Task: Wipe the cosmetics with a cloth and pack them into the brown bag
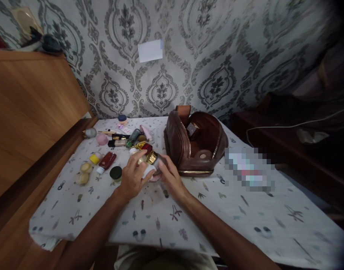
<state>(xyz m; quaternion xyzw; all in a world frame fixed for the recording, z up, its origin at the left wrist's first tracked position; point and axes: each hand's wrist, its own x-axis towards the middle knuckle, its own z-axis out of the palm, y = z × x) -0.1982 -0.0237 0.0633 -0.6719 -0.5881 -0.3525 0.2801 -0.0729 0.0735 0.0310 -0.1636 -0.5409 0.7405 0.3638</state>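
Over the patterned cloth, both hands meet around a small glass bottle [158, 167] with a gold collar [152, 157]. My right hand [173, 176] is closed round the side of the bottle, which lies tilted. My left hand [134, 174] pinches a white wipe [149, 171] against the bottle; the fingers partly hide both. Just beyond them lies a dark red item [147, 148]. A dark-lidded jar [116, 173] stands left of my left hand. To the right of the hands, an unzipped brown leather bag [176, 150] holds a small box [192, 129].
Several cosmetics lie at the left, among them a red bottle [107, 161], a yellow-capped jar [95, 158], a pink sponge [102, 140] and a pink tube [146, 133]. A wooden cabinet [36, 123] borders the left side. A blurred-out item [249, 170] lies right of the bag.
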